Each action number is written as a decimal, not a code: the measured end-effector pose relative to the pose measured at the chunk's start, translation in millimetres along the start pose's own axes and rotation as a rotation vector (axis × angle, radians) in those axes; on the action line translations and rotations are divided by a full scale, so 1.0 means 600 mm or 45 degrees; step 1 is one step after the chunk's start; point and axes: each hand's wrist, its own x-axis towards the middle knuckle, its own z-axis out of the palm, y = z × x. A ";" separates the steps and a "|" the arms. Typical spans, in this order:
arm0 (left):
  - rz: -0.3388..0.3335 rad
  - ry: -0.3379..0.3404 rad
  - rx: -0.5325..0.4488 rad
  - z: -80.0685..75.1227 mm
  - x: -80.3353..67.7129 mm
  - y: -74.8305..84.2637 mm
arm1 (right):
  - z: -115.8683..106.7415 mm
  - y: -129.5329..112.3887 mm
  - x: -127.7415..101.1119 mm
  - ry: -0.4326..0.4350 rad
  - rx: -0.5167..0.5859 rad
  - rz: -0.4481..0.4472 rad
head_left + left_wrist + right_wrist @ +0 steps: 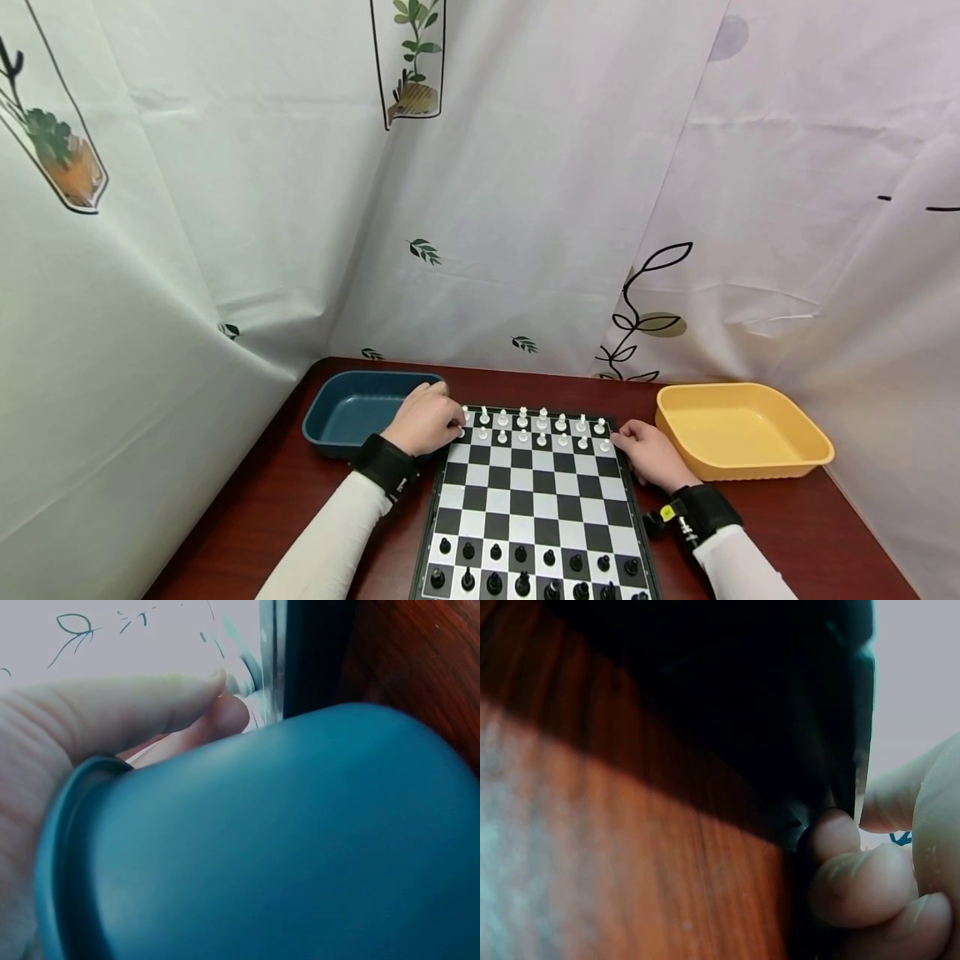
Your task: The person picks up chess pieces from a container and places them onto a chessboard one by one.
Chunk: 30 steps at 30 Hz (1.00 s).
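Observation:
A black-and-white chessboard [510, 492] lies on the table, white pieces along its far side and black pieces [522, 583] along its near side. At its far left corner my left hand [425, 419] pinches a small white pawn [461, 432] between thumb and forefinger. The left wrist view shows the thumb and fingertip close together at the board's edge, the piece partly hidden. My right hand [651, 454] grips the board's far right edge. In the right wrist view its curled fingers [864, 889] lie against the dark side of the board, with the thumb above.
A blue bin [330, 446] stands left of the board, partly behind my left hand and wrist. To the right stands a yellow bin [750, 473]. Behind the red-brown table [240, 517] hangs a white curtain [510, 250] with plant prints.

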 end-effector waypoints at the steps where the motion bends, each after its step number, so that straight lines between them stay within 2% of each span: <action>1: 0.002 0.008 0.006 0.001 0.000 0.000 | 0.000 0.000 0.000 0.000 -0.001 0.000; 7: 0.032 0.066 0.051 0.005 0.001 -0.001 | 0.000 0.000 0.000 0.002 -0.006 0.001; 14: 0.056 0.089 0.064 0.007 0.000 0.003 | 0.001 -0.001 -0.001 0.006 -0.001 0.009; 30: 0.065 0.070 0.115 0.007 0.004 0.011 | 0.000 -0.001 0.000 0.004 0.006 0.012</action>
